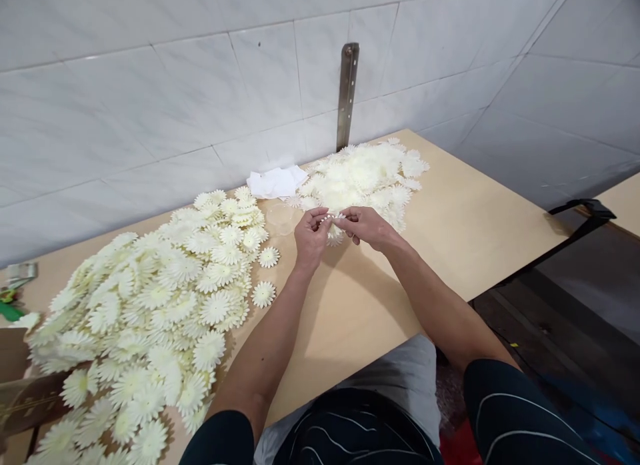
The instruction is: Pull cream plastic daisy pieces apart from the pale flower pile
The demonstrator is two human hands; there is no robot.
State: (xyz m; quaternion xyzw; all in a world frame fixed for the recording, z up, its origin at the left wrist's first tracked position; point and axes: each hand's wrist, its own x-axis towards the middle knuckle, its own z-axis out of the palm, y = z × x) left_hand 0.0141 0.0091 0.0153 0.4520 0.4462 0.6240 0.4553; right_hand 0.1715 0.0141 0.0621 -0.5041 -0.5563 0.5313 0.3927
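My left hand (pixel 310 237) and my right hand (pixel 367 225) meet above the middle of the wooden table (pixel 450 231). Both pinch the same small cream daisy-shaped flower piece (pixel 334 233), fingers closed on its petals. A large heap of the same cream flower pieces (pixel 150 318) spreads over the table's left half. A second, smaller heap (pixel 365 175) lies just behind my hands near the wall. Two single flowers (pixel 263 293) sit loose beside the left heap.
A clear shallow plastic dish (pixel 281 218) sits left of my hands. White folded cloth or paper (pixel 277 181) lies against the tiled wall. A metal bracket (pixel 347 95) runs up the wall. At the far left edge are green and metal items (pixel 13 295). Dark floor lies right of the table.
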